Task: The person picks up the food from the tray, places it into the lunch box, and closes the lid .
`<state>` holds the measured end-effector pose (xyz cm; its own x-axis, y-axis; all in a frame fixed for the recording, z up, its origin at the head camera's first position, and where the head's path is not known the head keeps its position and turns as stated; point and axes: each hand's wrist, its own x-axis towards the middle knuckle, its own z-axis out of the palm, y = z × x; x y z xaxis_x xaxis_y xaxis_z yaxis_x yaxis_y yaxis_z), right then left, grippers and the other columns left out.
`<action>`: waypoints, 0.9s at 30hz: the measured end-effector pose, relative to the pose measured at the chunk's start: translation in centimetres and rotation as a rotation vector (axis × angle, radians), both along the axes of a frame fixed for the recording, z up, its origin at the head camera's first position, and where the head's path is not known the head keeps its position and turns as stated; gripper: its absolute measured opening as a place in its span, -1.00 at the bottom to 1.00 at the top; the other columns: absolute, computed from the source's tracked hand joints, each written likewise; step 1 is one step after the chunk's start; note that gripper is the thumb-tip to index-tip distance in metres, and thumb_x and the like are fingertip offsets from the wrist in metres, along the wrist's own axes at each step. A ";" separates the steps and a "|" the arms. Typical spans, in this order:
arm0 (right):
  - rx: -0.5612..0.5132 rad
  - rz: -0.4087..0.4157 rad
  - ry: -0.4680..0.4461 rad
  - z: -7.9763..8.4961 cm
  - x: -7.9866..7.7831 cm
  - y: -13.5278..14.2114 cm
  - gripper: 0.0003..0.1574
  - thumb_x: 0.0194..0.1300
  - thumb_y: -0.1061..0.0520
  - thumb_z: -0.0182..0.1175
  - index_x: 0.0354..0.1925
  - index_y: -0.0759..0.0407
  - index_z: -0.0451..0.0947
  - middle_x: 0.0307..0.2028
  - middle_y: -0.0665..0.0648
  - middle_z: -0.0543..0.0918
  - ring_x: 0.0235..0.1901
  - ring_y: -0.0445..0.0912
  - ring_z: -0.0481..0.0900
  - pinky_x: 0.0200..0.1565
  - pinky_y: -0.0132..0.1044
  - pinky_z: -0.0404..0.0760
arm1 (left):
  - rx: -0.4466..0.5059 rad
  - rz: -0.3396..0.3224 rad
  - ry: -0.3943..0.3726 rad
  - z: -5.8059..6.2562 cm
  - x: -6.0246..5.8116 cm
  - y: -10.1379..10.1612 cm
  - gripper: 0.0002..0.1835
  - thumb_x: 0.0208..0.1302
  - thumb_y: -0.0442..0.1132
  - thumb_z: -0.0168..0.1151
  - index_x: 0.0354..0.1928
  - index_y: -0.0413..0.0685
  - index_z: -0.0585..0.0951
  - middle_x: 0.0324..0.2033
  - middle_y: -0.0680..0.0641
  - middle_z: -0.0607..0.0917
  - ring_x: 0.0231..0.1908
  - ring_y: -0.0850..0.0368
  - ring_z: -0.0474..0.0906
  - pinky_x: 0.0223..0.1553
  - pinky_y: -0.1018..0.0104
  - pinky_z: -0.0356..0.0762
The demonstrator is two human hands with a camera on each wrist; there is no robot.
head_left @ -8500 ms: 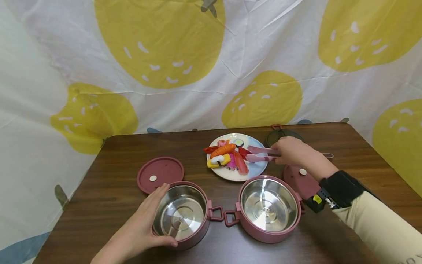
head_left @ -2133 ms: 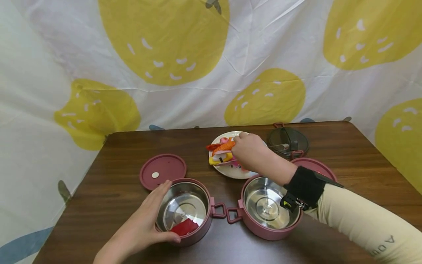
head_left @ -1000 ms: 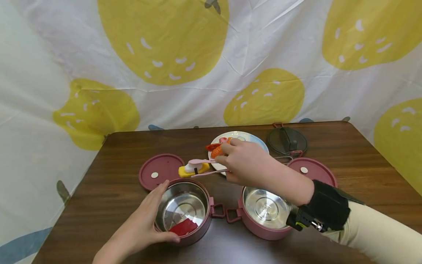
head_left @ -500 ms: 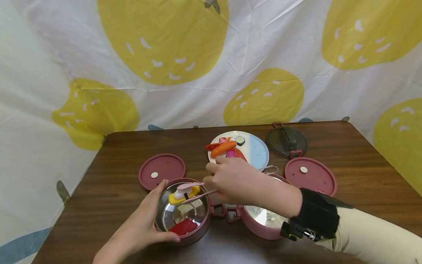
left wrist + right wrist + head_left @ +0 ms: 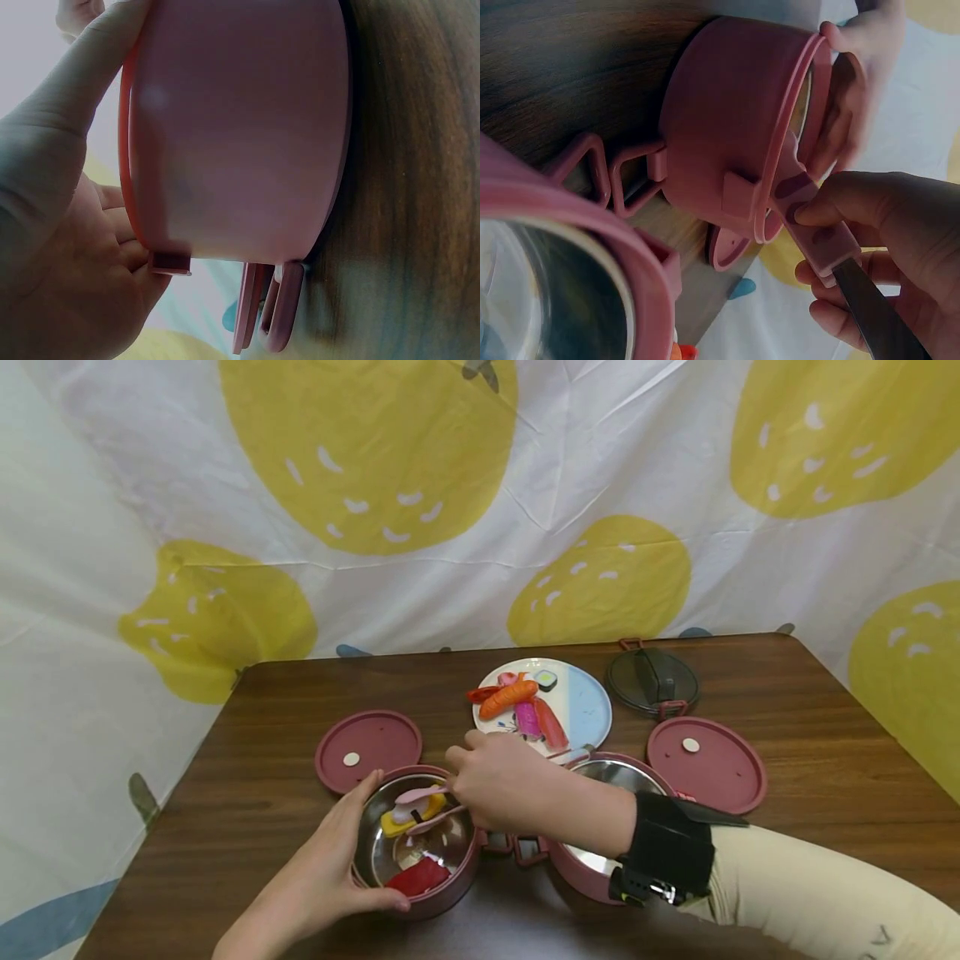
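Observation:
My left hand (image 5: pixel 318 864) grips the left pink pot (image 5: pixel 450 897), its thumb on the near rim and its fingers along the far-left side. My right hand (image 5: pixel 513 781) holds pink-tipped tongs (image 5: pixel 821 240) with a metal handle, reaching over that pot's right rim. Between the tong tips is a toy egg sushi (image 5: pixel 392 825), yellow and white with a dark band, inside the steel-lined pot. Below it in the pot lies a red toy piece (image 5: pixel 420 875). A second pink pot (image 5: pixel 581 872) stands to the right, partly hidden under my right forearm.
Behind the pots, a plate (image 5: pixel 591 703) carries a toy carrot (image 5: pixel 508 699) and several other toy foods. Two dark pink lids (image 5: pixel 382 743) lie on the table, one behind each pot. A dark translucent lid (image 5: pixel 630 681) sits at the back right.
The red piece went from the plate into the left pot. More recently, the tongs carried the egg sushi from the plate leftward and down into that pot. My left hand stayed on the pot.

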<state>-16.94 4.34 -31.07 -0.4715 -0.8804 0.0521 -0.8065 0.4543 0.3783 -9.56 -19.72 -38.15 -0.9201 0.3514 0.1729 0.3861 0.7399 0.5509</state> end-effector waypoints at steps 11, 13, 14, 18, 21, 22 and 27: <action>0.070 -0.045 -0.016 -0.3 0.3 -1.0 -0.77 0.22 -0.03 0.30 -0.16 -0.08 0.77 -0.22 -0.04 0.70 -0.30 -0.08 0.60 -0.31 -0.31 0.63 | 0.006 0.014 -0.018 -0.1 -0.1 0.1 0.43 -0.28 0.43 0.51 0.56 -0.08 0.00 0.46 -0.22 0.28 0.42 -0.22 0.24 0.33 -0.26 0.35; 0.073 -0.048 -0.011 -0.5 0.2 -1.1 -0.77 0.22 -0.02 0.30 -0.16 -0.09 0.78 -0.22 -0.04 0.70 -0.30 -0.08 0.60 -0.31 -0.31 0.63 | 0.007 0.018 -0.033 0.0 -0.1 0.1 0.43 -0.28 0.45 0.50 0.56 -0.07 0.00 0.47 -0.22 0.27 0.43 -0.21 0.22 0.34 -0.26 0.34; 0.073 -0.047 -0.007 -0.5 0.2 -1.1 -0.77 0.21 -0.02 0.30 -0.17 -0.09 0.78 -0.23 -0.03 0.70 -0.30 -0.08 0.60 -0.32 -0.31 0.62 | 0.006 0.018 -0.036 0.0 -0.1 0.2 0.43 -0.28 0.45 0.49 0.56 -0.06 0.00 0.47 -0.22 0.27 0.44 -0.21 0.22 0.34 -0.26 0.34; 0.053 -0.052 0.005 -0.7 0.1 -1.2 -0.81 0.17 -0.02 0.32 -0.22 -0.09 0.78 -0.26 -0.02 0.69 -0.31 -0.07 0.59 -0.34 -0.30 0.61 | -0.003 0.021 -0.037 0.2 -0.1 0.2 0.43 -0.29 0.46 0.49 0.56 -0.05 0.00 0.46 -0.22 0.27 0.44 -0.20 0.23 0.34 -0.25 0.34; 0.037 -0.054 0.006 -0.8 0.1 -1.2 -0.82 0.14 -0.01 0.34 -0.24 -0.09 0.77 -0.28 -0.02 0.68 -0.31 -0.08 0.58 -0.34 -0.30 0.61 | 0.002 0.020 -0.056 0.3 0.0 0.2 0.42 -0.27 0.45 0.49 0.57 -0.03 -0.01 0.47 -0.21 0.26 0.44 -0.20 0.22 0.35 -0.26 0.33; 0.034 -0.052 0.006 -0.7 0.1 -1.2 -0.81 0.13 -0.02 0.35 -0.24 -0.08 0.77 -0.28 -0.01 0.68 -0.31 -0.08 0.57 -0.34 -0.30 0.61 | 0.005 0.020 -0.064 0.3 0.0 0.2 0.42 -0.27 0.45 0.49 0.57 -0.02 -0.01 0.48 -0.21 0.25 0.44 -0.21 0.22 0.35 -0.27 0.33; 0.036 -0.045 0.004 -0.6 0.2 -1.1 -0.70 0.08 -0.09 0.41 -0.18 -0.07 0.75 -0.26 -0.01 0.68 -0.28 -0.08 0.57 -0.33 -0.31 0.61 | 0.011 0.024 -0.085 0.3 0.0 0.1 0.41 -0.25 0.45 0.48 0.57 -0.01 -0.01 0.48 -0.20 0.23 0.45 -0.21 0.20 0.35 -0.28 0.32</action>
